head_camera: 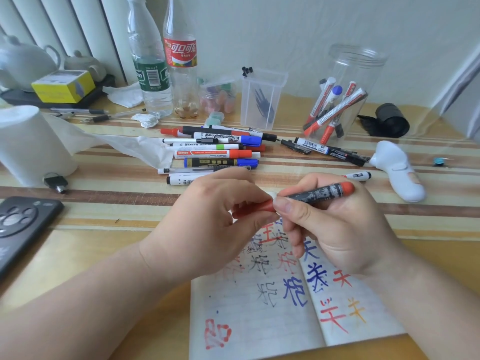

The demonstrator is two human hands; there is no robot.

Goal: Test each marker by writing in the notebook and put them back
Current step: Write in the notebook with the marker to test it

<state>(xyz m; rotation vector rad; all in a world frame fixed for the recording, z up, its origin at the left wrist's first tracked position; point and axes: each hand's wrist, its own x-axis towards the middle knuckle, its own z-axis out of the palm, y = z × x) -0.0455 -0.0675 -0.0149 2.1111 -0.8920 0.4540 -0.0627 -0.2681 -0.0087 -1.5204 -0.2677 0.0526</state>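
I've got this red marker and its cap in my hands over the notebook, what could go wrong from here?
The left hand pinches the red cap against the marker in the right hand; a jerk could smear ink on skin. They hover over the open notebook, so a slip might streak the page.

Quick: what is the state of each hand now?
Left hand: pinches the red cap.
Right hand: grips the marker.

Dark marker [319,194], red cap [262,207] at tip — over open notebook [259,320], pgs scribbled
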